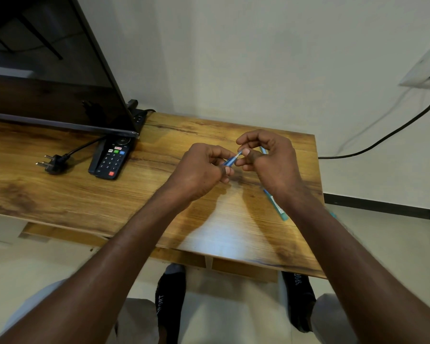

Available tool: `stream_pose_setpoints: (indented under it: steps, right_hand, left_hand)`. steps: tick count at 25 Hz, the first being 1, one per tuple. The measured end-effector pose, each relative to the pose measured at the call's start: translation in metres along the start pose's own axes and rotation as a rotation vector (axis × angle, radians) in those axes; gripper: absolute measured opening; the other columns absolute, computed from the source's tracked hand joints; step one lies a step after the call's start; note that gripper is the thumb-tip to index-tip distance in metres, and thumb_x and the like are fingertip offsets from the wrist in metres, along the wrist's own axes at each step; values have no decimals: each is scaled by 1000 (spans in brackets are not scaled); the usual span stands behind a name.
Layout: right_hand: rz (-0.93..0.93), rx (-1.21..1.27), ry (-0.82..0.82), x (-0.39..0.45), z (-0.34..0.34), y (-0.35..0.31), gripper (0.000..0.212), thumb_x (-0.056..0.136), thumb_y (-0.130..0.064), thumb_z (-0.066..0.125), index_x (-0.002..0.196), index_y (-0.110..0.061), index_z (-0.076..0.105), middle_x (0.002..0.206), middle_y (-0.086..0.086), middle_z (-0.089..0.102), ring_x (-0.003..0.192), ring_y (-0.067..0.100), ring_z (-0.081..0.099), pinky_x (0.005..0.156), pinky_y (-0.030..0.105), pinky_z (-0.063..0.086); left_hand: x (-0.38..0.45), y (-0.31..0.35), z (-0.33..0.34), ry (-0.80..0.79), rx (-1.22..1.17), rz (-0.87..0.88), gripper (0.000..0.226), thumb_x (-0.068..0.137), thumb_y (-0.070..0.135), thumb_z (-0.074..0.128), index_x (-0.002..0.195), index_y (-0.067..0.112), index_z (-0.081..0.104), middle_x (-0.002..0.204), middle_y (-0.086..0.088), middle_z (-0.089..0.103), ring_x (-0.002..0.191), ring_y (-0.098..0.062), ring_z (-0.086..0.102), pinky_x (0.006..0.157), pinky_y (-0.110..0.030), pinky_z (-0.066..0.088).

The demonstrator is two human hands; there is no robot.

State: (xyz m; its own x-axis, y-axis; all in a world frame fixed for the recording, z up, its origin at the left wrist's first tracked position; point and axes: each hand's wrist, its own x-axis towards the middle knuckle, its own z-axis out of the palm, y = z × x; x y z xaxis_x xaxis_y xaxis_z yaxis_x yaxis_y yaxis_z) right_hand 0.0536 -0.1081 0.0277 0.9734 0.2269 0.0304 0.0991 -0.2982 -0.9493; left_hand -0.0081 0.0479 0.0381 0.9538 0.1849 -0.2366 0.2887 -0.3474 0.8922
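Note:
Above the right part of the wooden table (pixel 85 199), my left hand (pixel 199 170) and my right hand (pixel 271 160) meet around a small blue pen part (pixel 231 160). My left fingers grip its lower end. My right thumb and forefinger pinch its pale tip. A blue pen barrel (pixel 276 206) with a label lies on the table, partly hidden under my right wrist. Another pale blue piece (pixel 263 150) shows just behind my right fingers.
A black TV (pixel 47 70) stands at the back left, with a black remote (pixel 111 158) in front of its corner and a loose plug (pixel 51 164) on a cable to the left. A black cable (pixel 395 131) hangs along the wall at right. My feet (pixel 170 294) are under the table.

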Motion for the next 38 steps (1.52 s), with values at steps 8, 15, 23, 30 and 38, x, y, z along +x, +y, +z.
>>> stream_pose_setpoints:
  steps: [8,15,23,30,38]
  right_hand:
    - [58,68,-30,0,-1,-2,21,95,2,71,109,-12,76,96,8,79,73,17,78,69,31,62]
    - [280,386,-35,-1,-1,-4,10,95,-2,74,104,-2,79,82,10,79,71,15,73,68,26,61]
    - [175,310,-58,-1,-3,-6,8,94,-4,76,100,-6,81,86,15,80,73,17,75,70,27,62]
    - [261,389,-83,-3,-4,-8,18,92,-9,79,109,-11,79,93,5,82,77,13,75,65,25,60]
    - [517,824,-97,4,-10,-9,15,99,-32,68,105,-20,74,102,2,76,92,17,73,79,33,51]
  left_hand:
    - [0,0,0,26,-81,-4,34,92,0,74,123,12,66,93,-14,78,86,-28,79,91,-48,62]
    - [0,1,-2,24,-297,-45,41,95,0,71,131,12,55,93,-10,81,77,-18,77,69,-25,61]
    - [0,-1,6,109,-441,-58,38,95,-3,69,129,10,56,86,-11,81,63,-13,71,61,-23,59]
    - [3,0,6,32,-539,-93,32,98,4,71,127,7,58,95,-17,81,77,-23,76,75,-34,62]
    - [3,-8,8,-104,-234,-71,16,103,22,65,100,9,75,84,-9,80,67,-15,69,59,-25,51]
